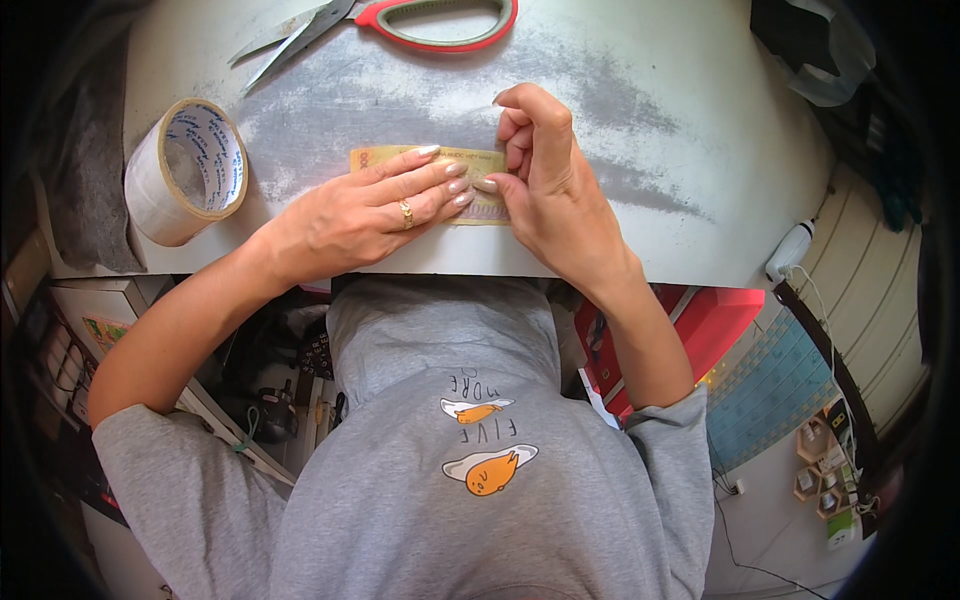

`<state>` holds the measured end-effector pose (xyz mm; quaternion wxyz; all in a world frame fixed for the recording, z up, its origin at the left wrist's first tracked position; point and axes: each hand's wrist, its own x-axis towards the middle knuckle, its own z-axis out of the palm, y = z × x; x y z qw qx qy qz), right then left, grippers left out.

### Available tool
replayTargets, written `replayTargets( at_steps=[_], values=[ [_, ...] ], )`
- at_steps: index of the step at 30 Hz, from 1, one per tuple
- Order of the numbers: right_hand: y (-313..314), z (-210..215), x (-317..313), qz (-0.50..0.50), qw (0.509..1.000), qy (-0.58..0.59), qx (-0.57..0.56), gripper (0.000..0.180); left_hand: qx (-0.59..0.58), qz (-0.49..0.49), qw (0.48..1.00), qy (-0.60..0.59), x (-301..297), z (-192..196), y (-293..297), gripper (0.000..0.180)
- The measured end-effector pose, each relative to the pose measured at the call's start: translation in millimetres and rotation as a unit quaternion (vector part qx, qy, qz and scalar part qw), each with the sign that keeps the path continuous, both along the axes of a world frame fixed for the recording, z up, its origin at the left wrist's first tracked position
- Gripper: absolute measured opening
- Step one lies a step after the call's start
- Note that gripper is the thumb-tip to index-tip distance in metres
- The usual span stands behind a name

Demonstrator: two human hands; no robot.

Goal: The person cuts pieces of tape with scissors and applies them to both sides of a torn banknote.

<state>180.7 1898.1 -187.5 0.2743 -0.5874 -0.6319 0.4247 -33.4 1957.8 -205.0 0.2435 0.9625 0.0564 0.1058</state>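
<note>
A yellowish banknote (pixel 482 163) lies flat on the table near its front edge. My left hand (pixel 345 218), with a gold ring, rests over the note, its fingers stretched flat and covering much of the middle. At the note's right end is my right hand (pixel 556 190). Its thumb tip touches the paper close to my left fingertips. The right index finger arches up, apart from the thumb, and the other fingers curl loosely with nothing seen in them.
A wide roll of tape (pixel 160 190) stands on the left. Scissors (pixel 440 42) with red and grey handles lie at the far side, blades apart. A dark grey cloth (pixel 85 180) hangs over the left edge. The white table (pixel 680 240) has worn grey patches.
</note>
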Motion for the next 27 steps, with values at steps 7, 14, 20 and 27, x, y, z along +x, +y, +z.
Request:
replayTargets(
  at_steps=[7,14,20,27],
  values=[
    [18,17,12,0.052,0.998,0.001,-0.031,0.043,0.006,0.002,1.000,-0.013,-2,-6,-3,0.047],
    [30,27,9,0.120,0.983,-0.118,-0.070,0.020,0.031,-0.011,0.999,-0.023,-2,-8,-2,0.048],
    [29,23,6,0.126,0.984,-0.124,-0.031,0.028,0.015,-0.009,0.999,-0.034,-2,-10,-3,0.048],
    [27,19,-1,0.123,0.975,-0.183,0.005,0.025,0.003,-0.007,0.999,-0.032,-4,-12,-5,0.048]
  ],
)
